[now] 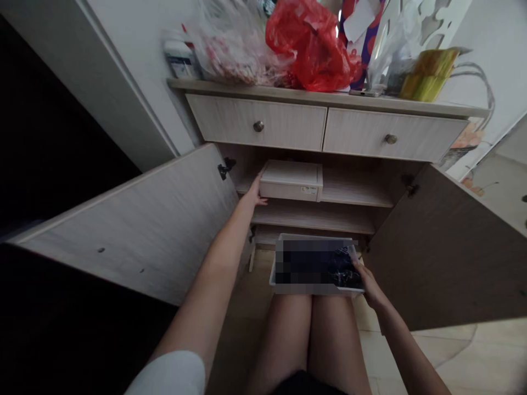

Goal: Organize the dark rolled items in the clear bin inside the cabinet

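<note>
At the left end of a closed pale box [290, 181] on the cabinet's upper shelf is my left hand [256, 192]. Its fingers rest along the box's side, and one stretches out apart below the front corner. A small label shows at the right of the box's front. Over my knees sits a clear-rimmed plastic bin [273, 269], its contents dark and partly blurred out by blocky pixels. My right hand [368, 282] grips the bin's right end, with the thumb over the rim; the fingers underneath are hidden.
Two open cabinet doors [135, 219] flank me left and right. Above are two closed drawers [284, 118]. The cabinet top holds a red plastic bag [313, 46], a clear bag [234, 49], a white bottle [181, 57] and a yellow package [428, 74].
</note>
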Demonstrator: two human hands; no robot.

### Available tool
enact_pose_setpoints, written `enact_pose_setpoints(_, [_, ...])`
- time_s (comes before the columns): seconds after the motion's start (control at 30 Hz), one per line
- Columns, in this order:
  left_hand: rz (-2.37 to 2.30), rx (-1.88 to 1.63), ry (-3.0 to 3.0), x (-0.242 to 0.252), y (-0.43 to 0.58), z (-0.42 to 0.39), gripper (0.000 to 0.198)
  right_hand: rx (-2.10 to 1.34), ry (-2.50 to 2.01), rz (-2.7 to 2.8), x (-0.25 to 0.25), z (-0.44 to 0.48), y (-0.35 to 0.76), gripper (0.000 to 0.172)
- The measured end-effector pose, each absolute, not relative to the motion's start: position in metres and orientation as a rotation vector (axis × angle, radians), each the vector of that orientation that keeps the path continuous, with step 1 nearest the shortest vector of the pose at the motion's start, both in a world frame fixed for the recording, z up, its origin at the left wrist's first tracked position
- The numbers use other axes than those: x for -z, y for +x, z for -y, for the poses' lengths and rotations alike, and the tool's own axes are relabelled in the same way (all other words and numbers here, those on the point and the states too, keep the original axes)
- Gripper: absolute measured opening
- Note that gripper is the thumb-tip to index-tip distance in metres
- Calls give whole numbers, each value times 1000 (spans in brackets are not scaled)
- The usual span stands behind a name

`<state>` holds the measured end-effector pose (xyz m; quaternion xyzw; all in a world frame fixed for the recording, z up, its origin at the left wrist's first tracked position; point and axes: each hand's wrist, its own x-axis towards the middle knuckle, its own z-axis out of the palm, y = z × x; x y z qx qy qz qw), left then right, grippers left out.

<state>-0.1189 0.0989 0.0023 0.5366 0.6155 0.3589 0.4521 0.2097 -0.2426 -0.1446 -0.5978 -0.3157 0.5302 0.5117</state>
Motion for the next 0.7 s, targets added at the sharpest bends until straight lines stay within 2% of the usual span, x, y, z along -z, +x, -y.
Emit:
enact_pose_setpoints(0.07, [-1402, -976, 849, -5, -117, -93, 79, -1282, -1419, 678, 139, 243, 205, 67])
enact_pose_setpoints(0.13, [-1364, -1061, 721, -10, -116, -87, 69, -1269, -1413, 621, 134, 243, 203, 62])
enact_pose_setpoints(0.27, [-1340, -1158, 640, -18, -133, -70, 59, -1225, -1409, 537, 125, 247, 211, 50])
enact_pose_setpoints(0.47, [-1332, -1208, 580, -22, -190, -25, 48, -1064, -1404, 450, 102, 249, 251, 42])
enact_pose_setpoints(0.7, [-1314, -1224, 437, -14, -213, 24, 48, -834, -1389, 392, 74, 210, 290, 32])
